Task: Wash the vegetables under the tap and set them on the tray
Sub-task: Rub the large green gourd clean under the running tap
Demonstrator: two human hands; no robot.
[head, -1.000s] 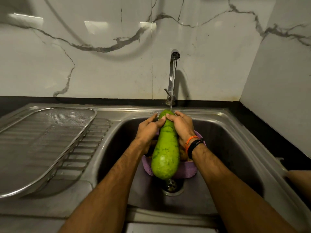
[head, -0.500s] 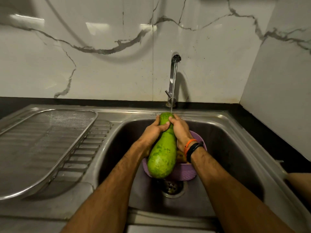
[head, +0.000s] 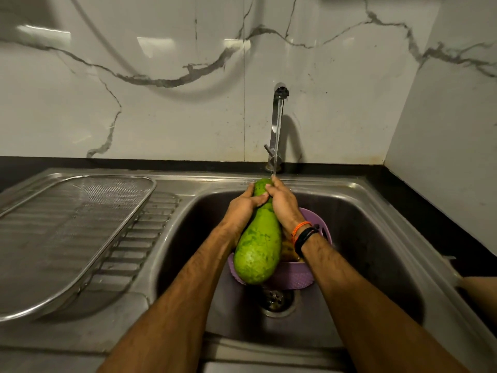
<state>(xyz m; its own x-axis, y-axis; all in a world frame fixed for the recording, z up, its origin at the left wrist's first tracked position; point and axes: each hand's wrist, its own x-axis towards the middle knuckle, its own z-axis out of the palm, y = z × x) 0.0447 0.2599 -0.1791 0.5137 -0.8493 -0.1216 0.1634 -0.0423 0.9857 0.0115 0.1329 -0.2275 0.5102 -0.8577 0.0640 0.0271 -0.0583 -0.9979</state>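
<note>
Bottle gourd held over the sink basin, narrow neck end up and away, fat rounded end low and toward the camera, tilted slightly left at the bottom. Neck gripped from the left by left hand, fingers curled round it, thumb lying across the front. Same neck clasped from the right by right hand, fingers wrapped about it, fingertips close to the gourd's tip. Orange thread and black band worn on the right wrist. Thin stream of water falling from the tap and landing at the top of the gourd, right by the right-hand fingers. Beneath the gourd, a purple perforated basket resting in the basin, something yellowish inside it, too hidden to name. Drain just in front of the basket. Steel mesh tray lying on the ribbed drainboard to the left, well apart from the gourd. White marble-veined wall behind the tap.
</note>
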